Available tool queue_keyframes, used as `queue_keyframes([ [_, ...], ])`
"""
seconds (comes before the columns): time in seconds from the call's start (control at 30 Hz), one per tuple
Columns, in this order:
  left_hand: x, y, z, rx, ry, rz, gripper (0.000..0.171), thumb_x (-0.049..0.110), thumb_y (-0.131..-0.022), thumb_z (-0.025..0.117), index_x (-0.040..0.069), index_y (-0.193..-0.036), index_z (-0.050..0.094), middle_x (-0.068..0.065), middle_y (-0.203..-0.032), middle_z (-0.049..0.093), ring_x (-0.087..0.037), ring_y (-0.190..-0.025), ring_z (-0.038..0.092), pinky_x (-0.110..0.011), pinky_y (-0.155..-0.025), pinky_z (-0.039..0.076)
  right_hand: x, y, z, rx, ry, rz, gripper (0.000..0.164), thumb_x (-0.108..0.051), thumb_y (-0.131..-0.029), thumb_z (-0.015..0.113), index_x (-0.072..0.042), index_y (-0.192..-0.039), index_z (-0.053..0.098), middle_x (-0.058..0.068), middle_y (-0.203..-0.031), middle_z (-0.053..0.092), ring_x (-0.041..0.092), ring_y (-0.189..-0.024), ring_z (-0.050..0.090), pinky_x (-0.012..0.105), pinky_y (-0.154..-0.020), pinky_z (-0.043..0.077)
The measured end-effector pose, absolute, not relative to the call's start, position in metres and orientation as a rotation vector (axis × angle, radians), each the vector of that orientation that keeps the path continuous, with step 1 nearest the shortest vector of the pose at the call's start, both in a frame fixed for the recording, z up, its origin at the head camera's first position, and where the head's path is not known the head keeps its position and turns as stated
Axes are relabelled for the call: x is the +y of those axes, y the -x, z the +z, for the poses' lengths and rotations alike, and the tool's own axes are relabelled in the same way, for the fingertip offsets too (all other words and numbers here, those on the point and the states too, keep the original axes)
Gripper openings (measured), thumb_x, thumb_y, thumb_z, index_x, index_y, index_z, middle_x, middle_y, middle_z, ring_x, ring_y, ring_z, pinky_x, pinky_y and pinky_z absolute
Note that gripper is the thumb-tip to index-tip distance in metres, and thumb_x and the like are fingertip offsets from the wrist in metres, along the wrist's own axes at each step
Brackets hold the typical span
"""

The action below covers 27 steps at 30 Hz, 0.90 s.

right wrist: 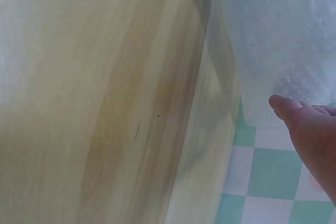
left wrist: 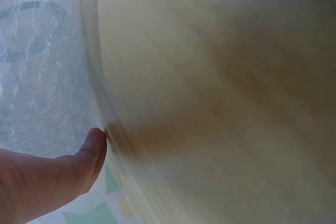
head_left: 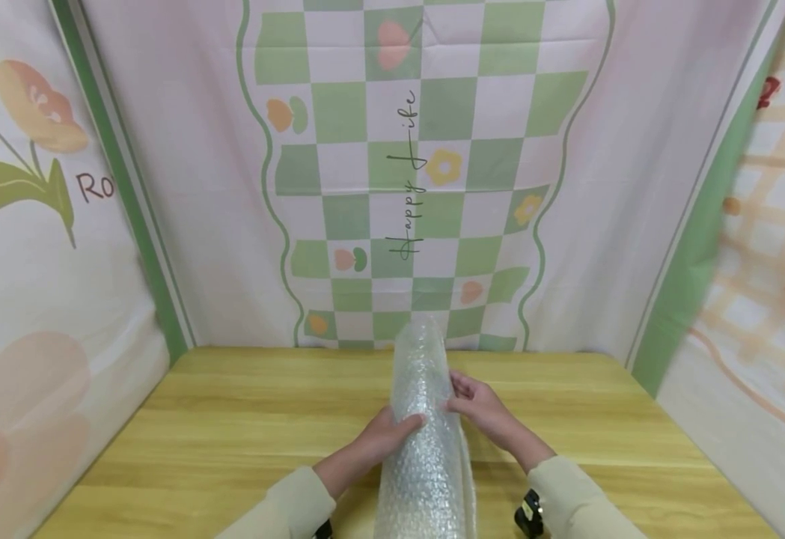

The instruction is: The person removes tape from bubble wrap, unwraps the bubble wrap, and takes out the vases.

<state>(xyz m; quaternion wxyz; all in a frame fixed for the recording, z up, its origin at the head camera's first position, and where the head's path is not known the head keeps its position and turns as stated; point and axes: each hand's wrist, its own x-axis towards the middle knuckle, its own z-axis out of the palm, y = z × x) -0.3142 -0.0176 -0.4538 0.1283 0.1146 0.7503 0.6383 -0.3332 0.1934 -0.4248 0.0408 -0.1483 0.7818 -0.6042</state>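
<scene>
A long roll of clear bubble wrap (head_left: pixel 426 479) stretches from the front of the table toward the back, its far end narrower. My left hand (head_left: pixel 384 436) grips the roll's left side, thumb laid over the front and the other fingers hidden behind it. Slightly farther along, my right hand (head_left: pixel 483 408) holds the right edge between thumb and fingers. In the left wrist view the bubble wrap (left wrist: pixel 42 87) fills the left side above the hand (left wrist: pixel 58 182). The right wrist view has the fingers (right wrist: pixel 296 113) against the lower part of the wrap (right wrist: pixel 289 35).
The wood-grain table (head_left: pixel 251 419) lies under both arms. A checkered green and white cloth (head_left: pixel 345 165) hangs behind its far edge, with printed curtains (head_left: pixel 49 299) at the sides. Each wrist wears a small black device (head_left: pixel 530 514) near the sleeve.
</scene>
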Motion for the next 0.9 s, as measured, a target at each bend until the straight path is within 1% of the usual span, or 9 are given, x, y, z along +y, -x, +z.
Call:
queue_keyframes([
  [0.17,-0.019,0.3143,-0.4543,2.171,-0.352,1.862,0.07,0.038,-0.094,0.061,-0.002,-0.144,0.033,-0.013,-0.114,0.059,-0.03,-0.095,0.063,-0.048,-0.078,0.057,0.1919,0.3328,-0.4248,2.428,0.453,-1.827,0.073,-0.001,-0.087,0.061,0.015,-0.145,0.022,0.031,-0.149,0.026,0.044,-0.136,0.031,0.042,-0.106,0.035],
  [0.4,-0.02,0.3146,-0.456,2.166,-0.327,1.843,0.076,0.044,-0.092,0.062,-0.003,-0.143,0.033,-0.012,-0.114,0.059,-0.025,-0.095,0.063,-0.046,-0.08,0.057,0.1925,0.3335,-0.4282,2.419,0.455,-1.843,0.071,0.002,-0.086,0.059,0.016,-0.145,0.022,0.032,-0.148,0.026,0.044,-0.134,0.034,0.04,-0.104,0.039],
  [0.63,-0.0204,0.3153,-0.4565,2.153,-0.352,1.855,0.074,0.042,-0.092,0.061,-0.004,-0.143,0.033,-0.012,-0.113,0.059,-0.026,-0.095,0.063,-0.046,-0.08,0.057,0.1918,0.332,-0.4286,2.465,0.444,-1.837,0.069,0.0,-0.087,0.059,0.015,-0.144,0.024,0.032,-0.147,0.028,0.043,-0.133,0.035,0.04,-0.104,0.039],
  [0.9,-0.0192,0.316,-0.4563,2.149,-0.362,1.856,0.074,0.042,-0.093,0.061,-0.002,-0.145,0.032,-0.012,-0.115,0.059,-0.026,-0.096,0.063,-0.047,-0.079,0.057,0.1888,0.3316,-0.428,2.522,0.4,-1.817,0.062,-0.002,-0.09,0.057,0.013,-0.145,0.029,0.028,-0.147,0.033,0.041,-0.133,0.037,0.04,-0.102,0.042],
])
